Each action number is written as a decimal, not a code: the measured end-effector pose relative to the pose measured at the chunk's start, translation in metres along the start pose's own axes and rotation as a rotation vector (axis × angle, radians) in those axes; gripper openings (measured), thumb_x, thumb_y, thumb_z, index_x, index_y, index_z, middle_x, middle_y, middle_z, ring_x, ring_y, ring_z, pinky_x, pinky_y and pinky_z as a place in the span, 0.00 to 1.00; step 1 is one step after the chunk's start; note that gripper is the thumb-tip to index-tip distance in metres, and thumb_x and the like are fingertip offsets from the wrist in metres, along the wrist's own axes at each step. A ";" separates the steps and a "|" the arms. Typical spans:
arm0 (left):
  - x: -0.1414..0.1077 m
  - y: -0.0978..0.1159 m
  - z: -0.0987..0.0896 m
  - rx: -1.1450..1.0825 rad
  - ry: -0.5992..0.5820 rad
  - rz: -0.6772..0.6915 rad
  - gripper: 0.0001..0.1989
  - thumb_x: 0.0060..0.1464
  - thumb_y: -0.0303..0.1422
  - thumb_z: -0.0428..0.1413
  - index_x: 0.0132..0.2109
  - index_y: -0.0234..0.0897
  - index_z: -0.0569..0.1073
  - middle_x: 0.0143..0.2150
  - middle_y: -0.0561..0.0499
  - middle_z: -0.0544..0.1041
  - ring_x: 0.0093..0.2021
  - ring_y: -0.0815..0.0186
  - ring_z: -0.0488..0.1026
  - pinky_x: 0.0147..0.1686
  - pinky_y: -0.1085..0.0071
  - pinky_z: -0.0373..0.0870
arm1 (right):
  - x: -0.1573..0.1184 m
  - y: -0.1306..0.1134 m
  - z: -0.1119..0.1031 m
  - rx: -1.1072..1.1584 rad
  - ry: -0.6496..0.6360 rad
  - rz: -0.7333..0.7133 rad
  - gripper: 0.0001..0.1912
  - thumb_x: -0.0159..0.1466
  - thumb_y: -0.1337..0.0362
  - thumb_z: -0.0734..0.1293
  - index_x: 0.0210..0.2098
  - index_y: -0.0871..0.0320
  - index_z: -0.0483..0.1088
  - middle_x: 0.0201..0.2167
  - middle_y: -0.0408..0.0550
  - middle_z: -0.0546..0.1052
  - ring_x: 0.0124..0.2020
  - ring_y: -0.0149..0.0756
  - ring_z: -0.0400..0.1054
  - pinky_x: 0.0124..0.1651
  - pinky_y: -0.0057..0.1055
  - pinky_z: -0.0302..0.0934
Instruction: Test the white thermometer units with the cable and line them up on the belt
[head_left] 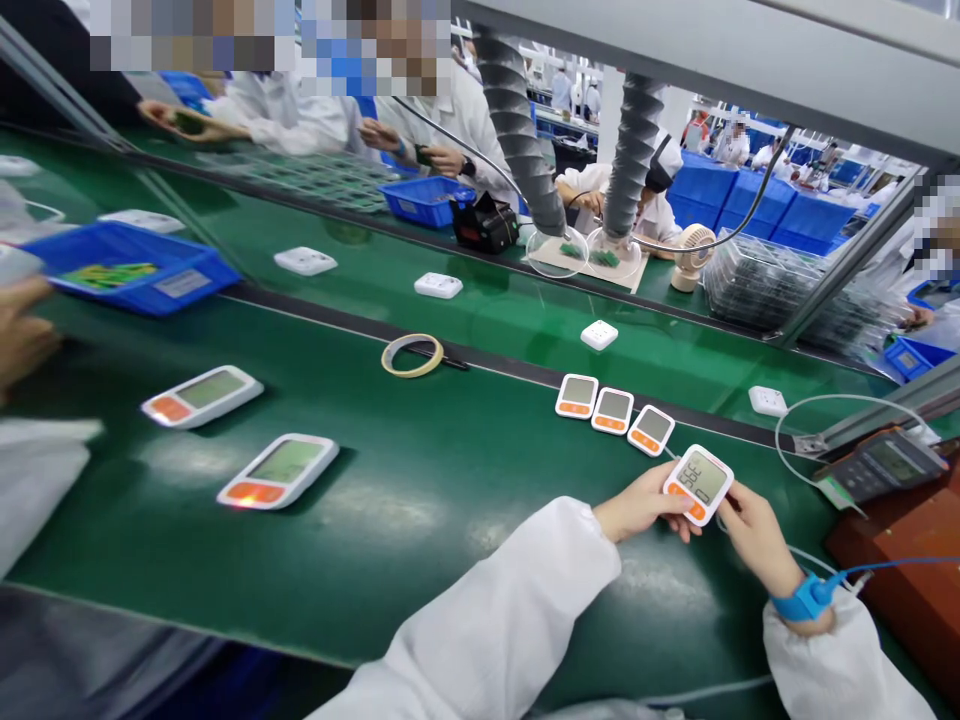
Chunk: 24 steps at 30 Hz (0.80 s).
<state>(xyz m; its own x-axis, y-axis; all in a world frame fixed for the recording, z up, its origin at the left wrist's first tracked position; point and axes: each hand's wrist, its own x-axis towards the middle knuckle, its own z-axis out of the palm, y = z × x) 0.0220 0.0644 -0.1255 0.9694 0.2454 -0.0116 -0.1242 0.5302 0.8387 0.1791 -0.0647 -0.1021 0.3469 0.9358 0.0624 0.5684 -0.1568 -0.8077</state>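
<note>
My left hand (652, 505) holds a small white digital monitor (699, 484) by its lower left, the thumb lying on its orange buttons. Dark digits show on its grey screen. The fingers of my right hand (754, 530) are closed on the monitor's right edge, partly hidden behind it. A blue wrist strap (806, 598) with a cord circles my right wrist. Just beyond my left hand, similar monitors lie in a row: a left one (577, 396), a middle one (613, 410) and a right one (651, 430). A pale tube passes behind my right hand.
Two larger-looking monitors, one farther (202, 396) and one nearer (279, 472), lie left on the green table (450, 560). Tape (412, 356) lies by the dark rail. Several white units, including one (598, 334), sit beyond it. A handheld meter (885, 465) stands right; co-workers sit opposite.
</note>
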 end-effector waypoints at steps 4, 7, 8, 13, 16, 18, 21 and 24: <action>0.000 0.005 0.002 0.069 0.027 -0.003 0.24 0.45 0.42 0.67 0.45 0.32 0.70 0.31 0.47 0.78 0.25 0.68 0.75 0.24 0.77 0.65 | 0.000 0.001 0.001 -0.191 0.045 0.043 0.21 0.66 0.51 0.60 0.34 0.59 0.78 0.26 0.47 0.78 0.27 0.41 0.71 0.32 0.32 0.63; 0.001 0.016 -0.011 0.142 0.152 0.060 0.26 0.41 0.41 0.68 0.44 0.32 0.71 0.32 0.47 0.79 0.24 0.66 0.75 0.25 0.74 0.67 | 0.003 0.002 -0.001 -0.313 0.017 0.071 0.22 0.66 0.51 0.59 0.34 0.57 0.78 0.25 0.47 0.77 0.26 0.41 0.70 0.32 0.34 0.63; 0.000 0.022 -0.019 0.184 0.235 0.107 0.25 0.41 0.42 0.67 0.43 0.31 0.72 0.31 0.46 0.79 0.24 0.65 0.75 0.25 0.73 0.68 | 0.005 0.004 -0.002 -0.343 0.001 0.061 0.21 0.66 0.50 0.59 0.37 0.57 0.78 0.28 0.48 0.78 0.29 0.42 0.71 0.35 0.35 0.65; -0.020 0.064 -0.084 0.337 0.682 0.337 0.23 0.43 0.44 0.63 0.43 0.33 0.72 0.29 0.48 0.78 0.25 0.66 0.74 0.27 0.71 0.68 | 0.019 0.014 -0.003 -0.422 0.057 -0.051 0.23 0.65 0.49 0.61 0.49 0.57 0.75 0.48 0.56 0.76 0.49 0.51 0.70 0.54 0.47 0.65; -0.040 0.083 -0.124 0.420 0.945 0.413 0.24 0.45 0.47 0.59 0.44 0.34 0.71 0.30 0.50 0.77 0.26 0.66 0.72 0.29 0.70 0.69 | 0.034 0.010 0.009 -0.446 0.022 -0.134 0.23 0.66 0.52 0.62 0.56 0.57 0.70 0.53 0.56 0.73 0.54 0.50 0.67 0.59 0.49 0.62; -0.051 0.090 -0.143 0.493 1.128 0.415 0.22 0.52 0.50 0.51 0.39 0.34 0.71 0.28 0.49 0.75 0.24 0.66 0.70 0.28 0.70 0.67 | 0.046 -0.002 0.027 -0.491 -0.039 -0.206 0.25 0.65 0.56 0.63 0.60 0.56 0.66 0.57 0.56 0.70 0.58 0.51 0.64 0.61 0.50 0.60; -0.062 0.093 -0.159 0.662 1.311 0.335 0.24 0.58 0.50 0.45 0.28 0.36 0.70 0.22 0.48 0.71 0.24 0.63 0.68 0.27 0.69 0.63 | 0.066 -0.028 0.067 -0.642 -0.083 -0.220 0.34 0.63 0.56 0.69 0.66 0.56 0.59 0.65 0.59 0.60 0.66 0.60 0.51 0.60 0.57 0.60; -0.066 0.092 -0.162 0.865 1.335 0.234 0.21 0.55 0.48 0.52 0.22 0.37 0.69 0.20 0.47 0.70 0.28 0.58 0.70 0.32 0.67 0.64 | 0.087 -0.049 0.104 -0.802 -0.073 -0.150 0.42 0.63 0.51 0.70 0.70 0.55 0.51 0.71 0.60 0.48 0.69 0.72 0.37 0.52 0.69 0.60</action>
<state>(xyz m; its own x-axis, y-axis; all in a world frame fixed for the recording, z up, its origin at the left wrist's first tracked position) -0.0874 0.2287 -0.1363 0.0212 0.9948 0.0996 0.3643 -0.1004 0.9259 0.1037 0.0568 -0.1186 0.1909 0.9787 0.0757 0.9753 -0.1803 -0.1276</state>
